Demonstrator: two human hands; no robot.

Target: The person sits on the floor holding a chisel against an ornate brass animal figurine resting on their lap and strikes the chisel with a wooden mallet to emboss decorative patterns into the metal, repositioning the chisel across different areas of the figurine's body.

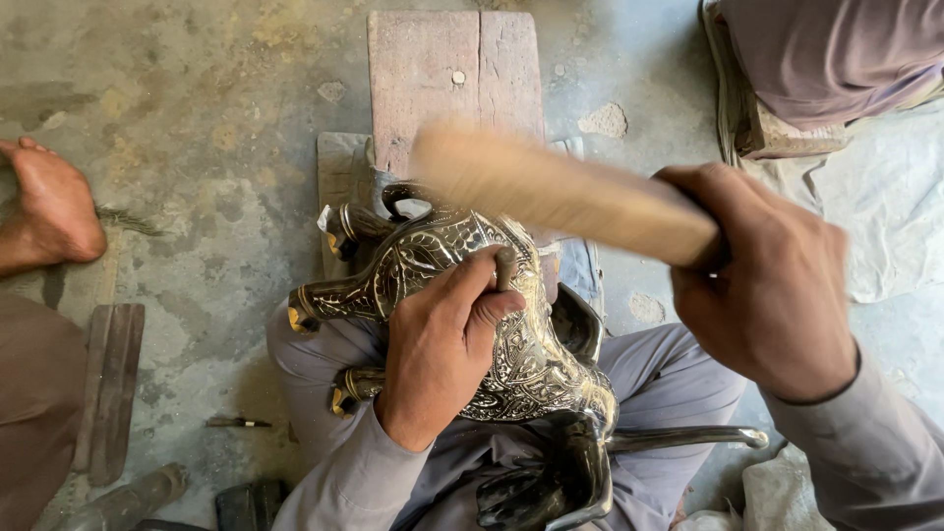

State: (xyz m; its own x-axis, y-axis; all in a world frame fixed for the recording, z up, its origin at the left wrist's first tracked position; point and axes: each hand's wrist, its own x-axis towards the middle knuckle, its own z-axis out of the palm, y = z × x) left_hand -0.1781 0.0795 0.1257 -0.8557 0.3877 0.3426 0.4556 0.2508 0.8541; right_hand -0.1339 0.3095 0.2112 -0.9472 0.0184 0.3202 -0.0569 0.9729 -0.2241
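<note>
An ornate engraved metal animal figure (531, 364), dark with silver patterns and gold-tipped legs, lies across my lap. My left hand (438, 349) rests on its body and pinches a small metal punch (504, 267) upright against the surface. My right hand (772, 285) grips a wooden mallet (560, 192), which is blurred with motion just above the punch and the figure. The figure's head end (536, 487) points toward me, near a curved metal horn or tail (688, 438).
A wooden block (452, 79) stands on the concrete floor beyond the figure. Another person's bare foot (54, 206) is at the left, a second person's clothed leg (836, 54) at top right. A wooden slat (110, 388) and a small tool (236, 423) lie at lower left.
</note>
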